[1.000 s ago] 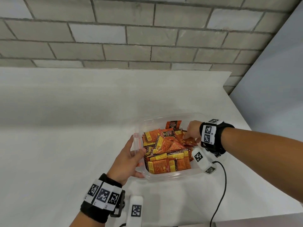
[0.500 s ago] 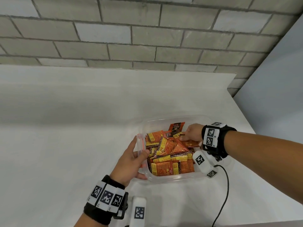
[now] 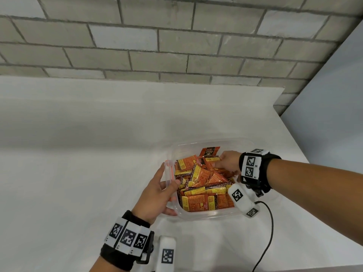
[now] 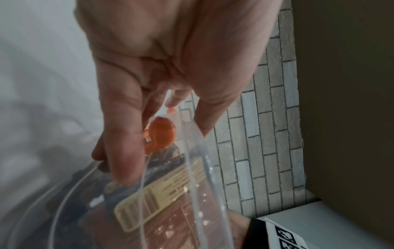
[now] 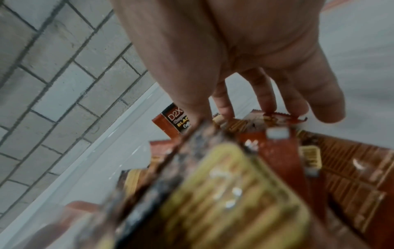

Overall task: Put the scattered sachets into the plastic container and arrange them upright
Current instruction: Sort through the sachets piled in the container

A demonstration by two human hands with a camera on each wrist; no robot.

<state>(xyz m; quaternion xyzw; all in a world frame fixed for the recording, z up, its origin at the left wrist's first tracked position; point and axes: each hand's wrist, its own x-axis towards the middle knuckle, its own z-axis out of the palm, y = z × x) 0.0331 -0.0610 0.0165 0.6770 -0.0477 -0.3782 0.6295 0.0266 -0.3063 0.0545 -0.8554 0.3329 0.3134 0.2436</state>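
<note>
A clear plastic container [image 3: 206, 217] sits on the white table and holds several orange and yellow sachets [image 3: 200, 179], mostly lying flat and jumbled. One black-labelled sachet [image 3: 210, 151] leans against the far wall. My left hand [image 3: 167, 183] grips the container's left rim [image 4: 204, 168] by its orange latch [image 4: 161, 134], thumb inside and fingers outside. My right hand [image 3: 218, 160] reaches in from the right. Its thumb and fingertips [image 5: 224, 110] pinch the top edges of sachets [image 5: 277, 148] near the far side.
The white table [image 3: 78, 173] runs up to a grey brick wall [image 3: 157, 46]. A pale panel [image 3: 334, 114] stands beyond the table's right edge. A black cable [image 3: 269, 222] trails from my right wrist across the table near the front edge.
My right hand has slid a little left across the sachets at the far side. My left hand keeps its hold on the rim.
</note>
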